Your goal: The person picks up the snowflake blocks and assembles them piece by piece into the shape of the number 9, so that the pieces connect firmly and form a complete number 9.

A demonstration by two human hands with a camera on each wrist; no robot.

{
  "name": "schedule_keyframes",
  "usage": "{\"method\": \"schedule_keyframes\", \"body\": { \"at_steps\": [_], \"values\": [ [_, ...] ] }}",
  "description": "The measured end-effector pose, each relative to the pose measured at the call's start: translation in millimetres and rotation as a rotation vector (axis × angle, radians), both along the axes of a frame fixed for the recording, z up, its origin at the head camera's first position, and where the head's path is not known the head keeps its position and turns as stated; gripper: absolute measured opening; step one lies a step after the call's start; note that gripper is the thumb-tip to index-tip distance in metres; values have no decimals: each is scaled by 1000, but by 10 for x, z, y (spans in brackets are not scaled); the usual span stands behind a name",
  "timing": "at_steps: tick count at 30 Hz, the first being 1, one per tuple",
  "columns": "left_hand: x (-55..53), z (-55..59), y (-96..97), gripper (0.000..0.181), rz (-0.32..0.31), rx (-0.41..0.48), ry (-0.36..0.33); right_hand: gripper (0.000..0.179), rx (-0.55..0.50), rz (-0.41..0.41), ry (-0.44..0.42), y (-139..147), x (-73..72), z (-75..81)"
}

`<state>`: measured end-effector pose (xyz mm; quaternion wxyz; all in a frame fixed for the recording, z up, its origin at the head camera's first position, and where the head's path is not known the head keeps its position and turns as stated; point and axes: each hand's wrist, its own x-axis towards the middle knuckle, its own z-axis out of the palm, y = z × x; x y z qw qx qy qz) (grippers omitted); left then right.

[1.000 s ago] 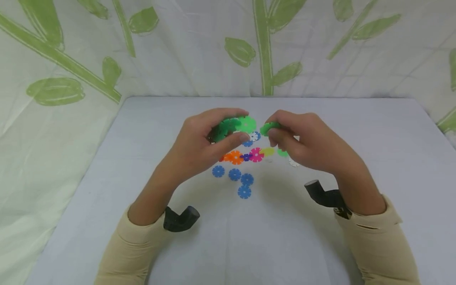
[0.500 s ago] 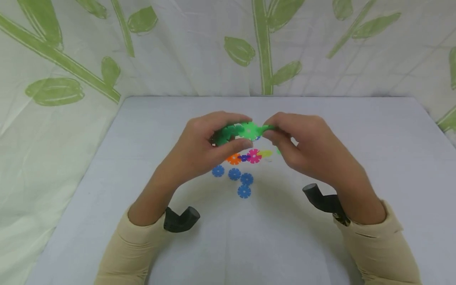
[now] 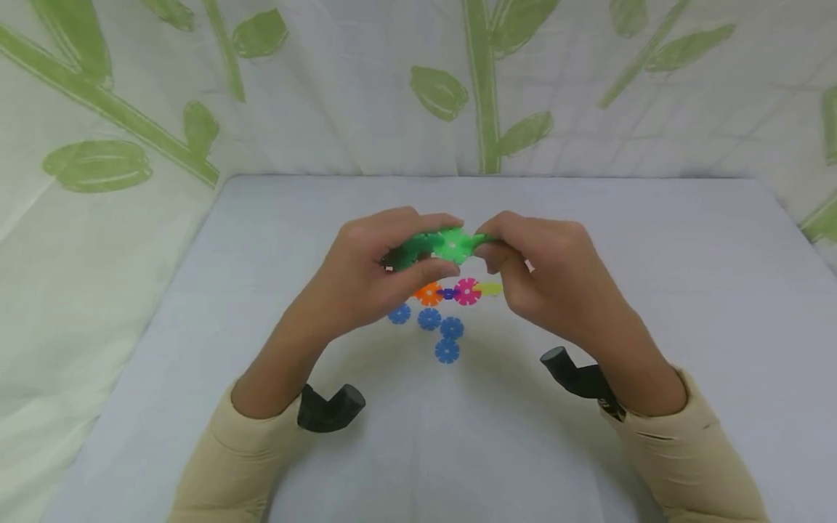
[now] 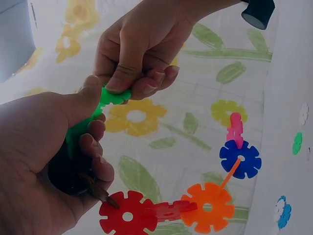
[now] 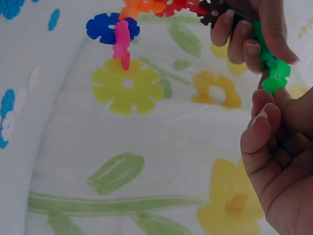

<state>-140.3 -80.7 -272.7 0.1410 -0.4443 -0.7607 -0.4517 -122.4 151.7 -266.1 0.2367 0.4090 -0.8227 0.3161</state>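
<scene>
My left hand point(image 3: 366, 272) grips a chain of slotted plastic discs at its green end disc point(image 3: 453, 245). Dark discs point(image 5: 211, 12) of the chain lie in its curled fingers. From there the chain runs down through a red disc point(image 4: 128, 214), an orange disc point(image 4: 208, 208), a blue disc point(image 4: 240, 159), a pink disc point(image 4: 235, 129) and a yellow disc point(image 5: 128, 88). My right hand point(image 3: 556, 265) pinches another green disc point(image 3: 482, 239) edge-on between thumb and fingers. It meets the end disc's edge; how deep the slots engage is hidden.
Several loose blue discs point(image 3: 429, 319) lie on the white table point(image 3: 327, 465) below the hands. A loose green disc point(image 4: 297, 143) and a white disc point(image 4: 304, 114) also lie there. A curtain with printed leaves point(image 3: 438, 93) stands behind the table.
My right hand has moved left, bringing its green disc from apart to against the chain's end disc and turning it edge-on. Both hands are slightly lower; the left keeps its grip.
</scene>
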Motion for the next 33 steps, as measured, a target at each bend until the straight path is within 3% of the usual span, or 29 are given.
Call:
{"method": "schedule_keyframes", "body": {
  "at_steps": [9,15,19,22,26,31,33],
  "values": [
    [13,22,-3,33,49,-90,-85,14,-19,45,-133,-43,-59,-26],
    [1,-6,28,24,86,-92,-66,21,-37,58,-157,-35,-99,-43],
    [-6,-6,23,17,122,-77,-60,25,-42,71,-215,18,-167,-36],
    [-13,-7,23,13,153,-68,-59,20,-14,33,-291,123,-273,-55],
    [-20,-9,21,9,184,-70,-58,14,147,-90,-490,283,-496,-186],
    [-21,2,11,7,185,-73,-67,22,475,-252,-801,407,-765,-484],
    [-22,5,11,6,178,-69,-69,25,591,-277,-871,440,-830,-596]
  ]
}}
